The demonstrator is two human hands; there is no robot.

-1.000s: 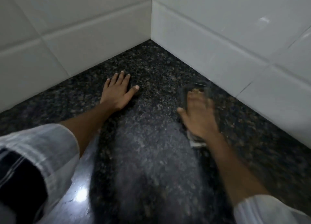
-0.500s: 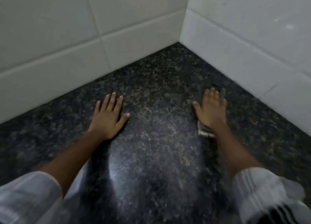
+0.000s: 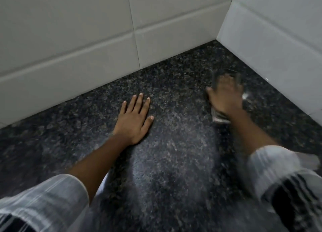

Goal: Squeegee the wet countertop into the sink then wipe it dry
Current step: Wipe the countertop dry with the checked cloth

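Note:
A dark speckled granite countertop [image 3: 174, 158] fills the lower view, with a paler hazy patch in its middle. My left hand [image 3: 134, 122] lies flat on it, palm down, fingers spread, holding nothing. My right hand [image 3: 224, 95] is blurred and presses down on a folded dark cloth [image 3: 220, 118], whose pale edge shows under the wrist and whose far end shows beyond the fingertips. The hand sits near the corner, close to the right wall. No sink or squeegee is in view.
White tiled walls [image 3: 87, 40] rise at the back and on the right [image 3: 278, 40], meeting in a corner [image 3: 217, 38] above my right hand. Striped sleeves cover both forearms at the bottom.
The view has swung left, so the corner now sits further right. My right hand with the cloth has slid toward the right wall and is blurred. My left hand stays flat.

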